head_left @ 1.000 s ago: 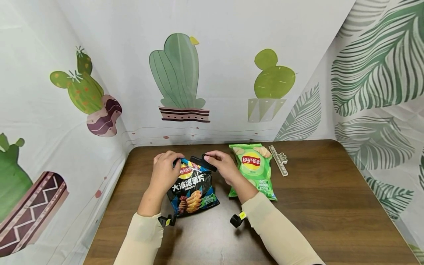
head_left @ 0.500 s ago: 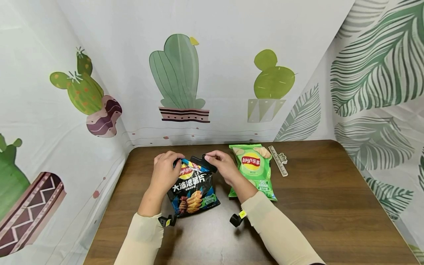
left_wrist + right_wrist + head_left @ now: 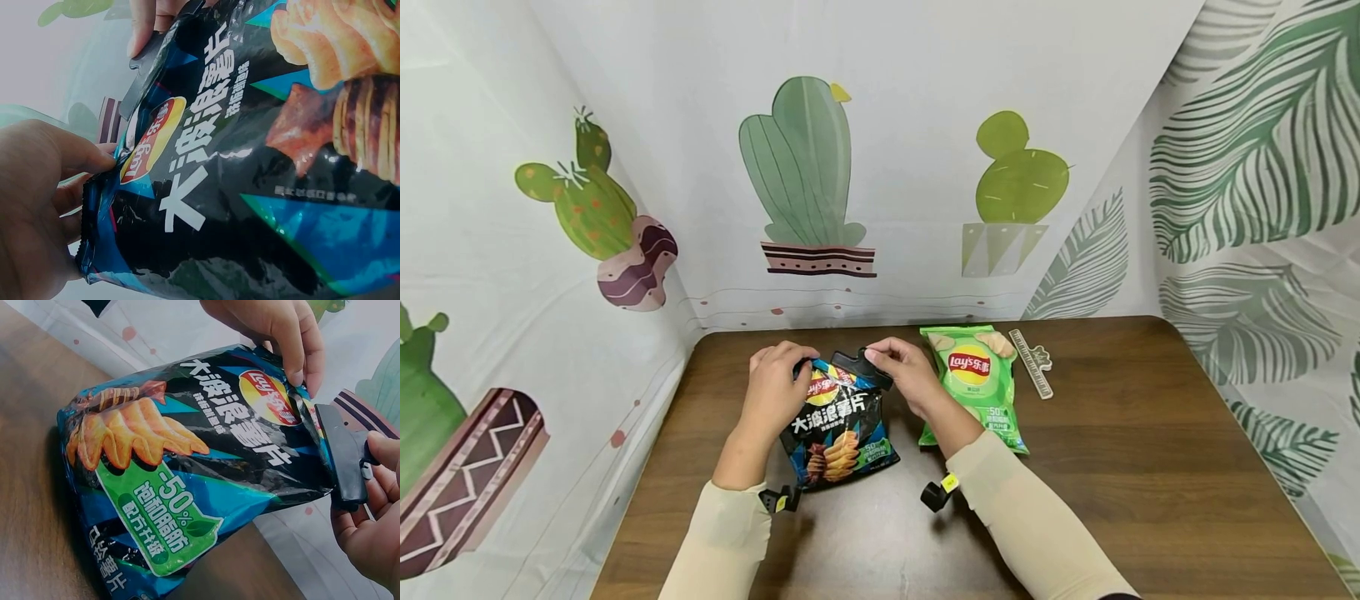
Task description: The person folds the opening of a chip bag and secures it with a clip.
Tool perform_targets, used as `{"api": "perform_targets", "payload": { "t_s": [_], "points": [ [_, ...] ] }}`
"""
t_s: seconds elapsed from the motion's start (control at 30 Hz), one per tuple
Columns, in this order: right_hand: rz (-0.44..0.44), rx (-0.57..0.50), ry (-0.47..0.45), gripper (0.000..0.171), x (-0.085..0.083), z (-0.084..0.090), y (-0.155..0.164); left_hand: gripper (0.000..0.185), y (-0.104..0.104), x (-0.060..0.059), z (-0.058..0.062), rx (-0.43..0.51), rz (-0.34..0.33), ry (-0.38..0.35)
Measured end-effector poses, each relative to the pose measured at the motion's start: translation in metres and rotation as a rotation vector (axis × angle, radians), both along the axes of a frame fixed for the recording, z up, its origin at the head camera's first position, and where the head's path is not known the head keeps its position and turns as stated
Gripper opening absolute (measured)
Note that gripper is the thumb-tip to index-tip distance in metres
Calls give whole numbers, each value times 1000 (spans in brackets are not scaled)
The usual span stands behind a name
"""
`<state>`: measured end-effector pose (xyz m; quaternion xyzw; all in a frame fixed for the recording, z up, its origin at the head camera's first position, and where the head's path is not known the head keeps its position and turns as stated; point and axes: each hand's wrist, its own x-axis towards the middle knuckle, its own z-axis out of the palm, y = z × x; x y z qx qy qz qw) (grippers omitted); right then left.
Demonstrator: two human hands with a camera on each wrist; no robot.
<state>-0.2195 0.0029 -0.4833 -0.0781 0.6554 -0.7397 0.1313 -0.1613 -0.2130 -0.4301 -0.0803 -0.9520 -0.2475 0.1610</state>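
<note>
Pinching the black bag [image 3: 841, 427], contents hidden, at eleven o'clock is the left grip [image 3: 777, 379]; right grip [image 3: 908, 377] pinches a clip [image 3: 342, 456] at one.

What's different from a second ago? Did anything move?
Nothing visibly moved, and nothing was grabbed or let go. The left hand still holds the black bag, the right hand still holds the black clip at the bag's top; the green bag and pale ruler-like strip lie where they were.
</note>
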Motion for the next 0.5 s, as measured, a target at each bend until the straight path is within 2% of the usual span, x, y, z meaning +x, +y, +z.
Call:
{"api": "perform_targets", "payload": {
  "t_s": [0.5],
  "points": [
    [21, -11, -3, 22, 1, -1, -4, 17, 1, 1, 1, 3, 5, 9]
  ]
}}
